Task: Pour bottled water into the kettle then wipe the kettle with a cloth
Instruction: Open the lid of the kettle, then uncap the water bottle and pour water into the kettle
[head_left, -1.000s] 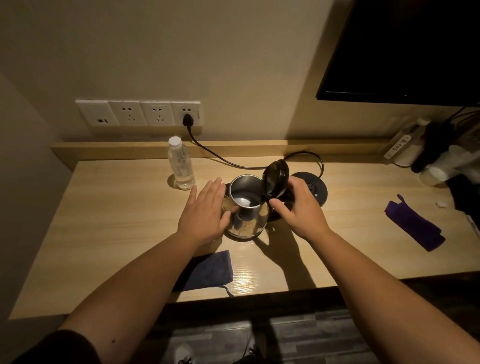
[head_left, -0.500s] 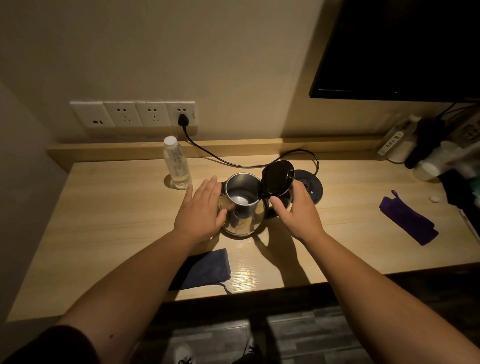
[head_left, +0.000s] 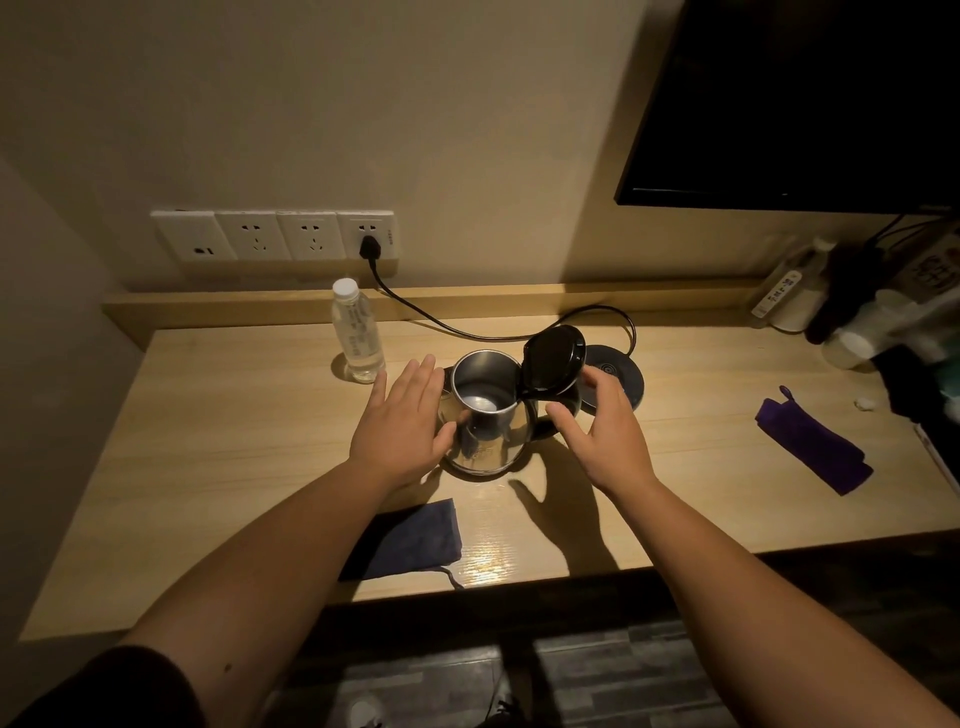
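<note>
Wooden desk (head_left: 208, 441) under steel kettle (head_left: 483, 421), black lid (head_left: 553, 358) upright.

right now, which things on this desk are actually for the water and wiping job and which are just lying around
For the job:
- kettle, lid up, left hand resting on its side, right hand by the handle
- water bottle, capped
- dark blue cloth at the front edge

Just lying about:
- purple cloth, far right
- kettle base, plugged in
- clutter in the right corner

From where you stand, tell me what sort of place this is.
Probably a hotel room: a wall-mounted black television above a light wooden desk, a steel electric kettle, and a clear plastic water bottle.
</note>
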